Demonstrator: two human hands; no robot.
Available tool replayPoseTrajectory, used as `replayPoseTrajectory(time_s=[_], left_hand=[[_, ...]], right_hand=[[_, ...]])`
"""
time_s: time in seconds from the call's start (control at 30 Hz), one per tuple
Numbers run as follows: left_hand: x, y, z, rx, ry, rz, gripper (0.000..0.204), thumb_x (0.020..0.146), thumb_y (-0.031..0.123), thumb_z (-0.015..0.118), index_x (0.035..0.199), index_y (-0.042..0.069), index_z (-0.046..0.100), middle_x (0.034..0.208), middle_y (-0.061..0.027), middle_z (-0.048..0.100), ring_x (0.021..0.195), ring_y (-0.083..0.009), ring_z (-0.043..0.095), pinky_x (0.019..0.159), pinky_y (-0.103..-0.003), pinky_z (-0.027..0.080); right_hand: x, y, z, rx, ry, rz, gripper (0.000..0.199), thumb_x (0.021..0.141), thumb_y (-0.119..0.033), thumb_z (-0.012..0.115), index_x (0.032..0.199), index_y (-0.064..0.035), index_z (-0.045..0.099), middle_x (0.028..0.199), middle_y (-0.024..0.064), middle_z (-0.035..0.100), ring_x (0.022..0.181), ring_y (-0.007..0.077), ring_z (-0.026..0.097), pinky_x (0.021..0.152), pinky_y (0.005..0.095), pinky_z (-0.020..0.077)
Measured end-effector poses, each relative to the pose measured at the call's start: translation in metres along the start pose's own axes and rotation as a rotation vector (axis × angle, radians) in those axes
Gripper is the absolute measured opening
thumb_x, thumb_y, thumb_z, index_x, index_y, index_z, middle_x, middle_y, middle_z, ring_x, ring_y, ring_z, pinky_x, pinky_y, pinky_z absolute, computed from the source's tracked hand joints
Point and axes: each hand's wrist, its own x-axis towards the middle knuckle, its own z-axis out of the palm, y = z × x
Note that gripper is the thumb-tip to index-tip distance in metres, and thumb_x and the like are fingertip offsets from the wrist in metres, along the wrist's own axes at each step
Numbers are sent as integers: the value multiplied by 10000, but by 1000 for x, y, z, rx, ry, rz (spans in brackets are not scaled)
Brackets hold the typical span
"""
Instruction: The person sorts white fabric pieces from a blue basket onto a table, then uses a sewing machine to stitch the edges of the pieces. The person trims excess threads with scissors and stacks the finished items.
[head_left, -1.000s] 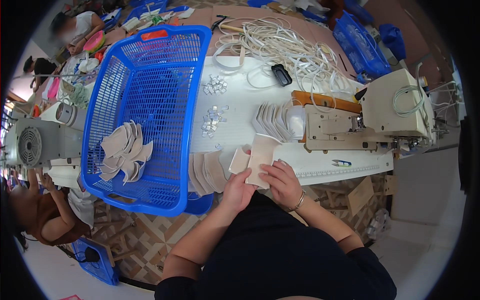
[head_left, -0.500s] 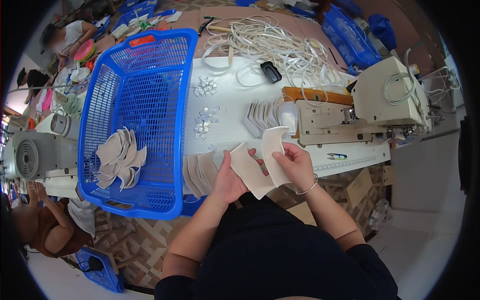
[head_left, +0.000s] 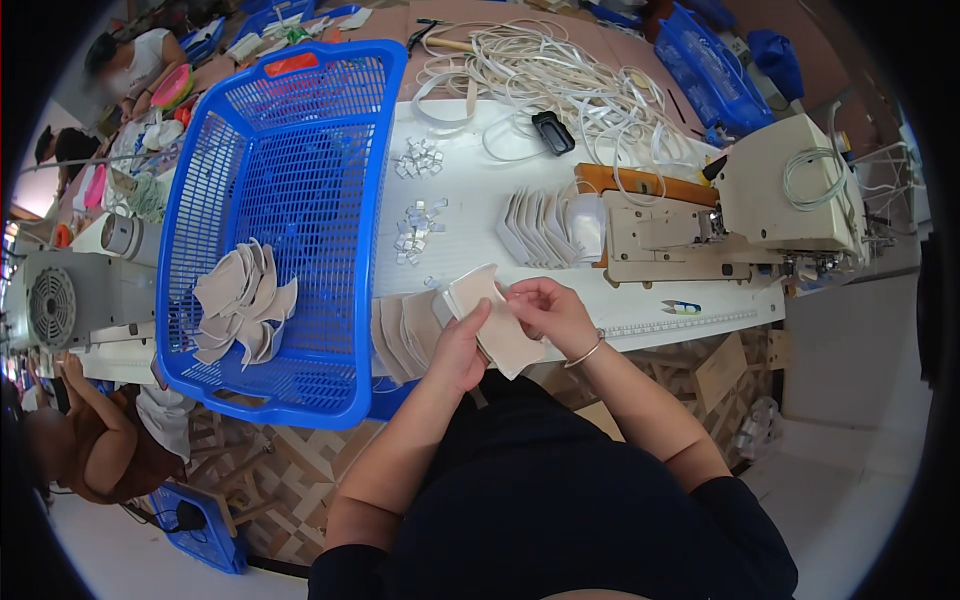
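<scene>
From the head camera, you hold a beige cut piece (head_left: 492, 325) in both hands, just over the near edge of the white table (head_left: 480, 190). Your left hand (head_left: 462, 350) grips it from below, fingers closed on the lower side. Your right hand (head_left: 545, 312) pinches its upper edge between thumb and fingers. It may be two pieces laid together — the view is too small to be sure.

Just left of your hands a small pile of the same beige pieces (head_left: 405, 335) lies fanned on the table edge. More of them sit in the blue basket (head_left: 330, 130) to your left, and another fanned row (head_left: 545, 225) waits beside the sewing machine (head_left: 740, 205), which stands to your right. Little clear clips (head_left: 415, 232) are spread out in the middle of the table, and white cord (head_left: 560, 75) is piled at the far side.

It looks like you are lining up the edges before sewing. Next you would need to keep the edges even, hold them tight, and move the piece right, to the machine's needle.
</scene>
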Motion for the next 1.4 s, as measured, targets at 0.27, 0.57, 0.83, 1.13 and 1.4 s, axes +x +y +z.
replayPoseTrajectory(time_s=[0.27,0.57,0.83,1.13,1.4], left_hand=[[-20,19,-4,37,304,398,377,913,177,478,1249,31,390,1125,-152,535,1012,-277,547,890,-421,451],[-51,19,-16,47,342,332,380,891,101,454,1250,-2,382,1106,-148,541,952,-267,573,841,-387,475],[-20,23,-27,174,201,64,422,901,287,473,1230,27,420,1055,-134,567,842,-309,605,764,-451,500],[3,7,9,269,-216,-164,821,851,667,141,1342,21,269,1305,-134,425,1218,-240,412,997,-398,356],[-5,5,2,378,-142,-139,791,851,650,177,1329,30,291,1272,-114,451,1175,-212,451,960,-375,391]], right_hand=[[6,63,-14,-944,318,-192,497,677,-284,731,1042,6,560,952,180,578,877,314,573,824,374,457],[15,59,-27,-402,69,61,371,730,-209,692,1023,1,602,852,149,652,741,216,630,697,295,491],[15,-78,-44,-1053,-195,-312,251,670,-166,708,905,-92,663,856,68,660,738,248,614,688,332,483],[18,-92,11,-1596,-609,-631,166,691,-144,629,853,-163,659,815,23,619,826,226,577,719,383,453],[32,-65,7,-1341,-620,-643,254,643,-70,670,891,-101,626,866,63,571,867,268,559,732,366,469]])
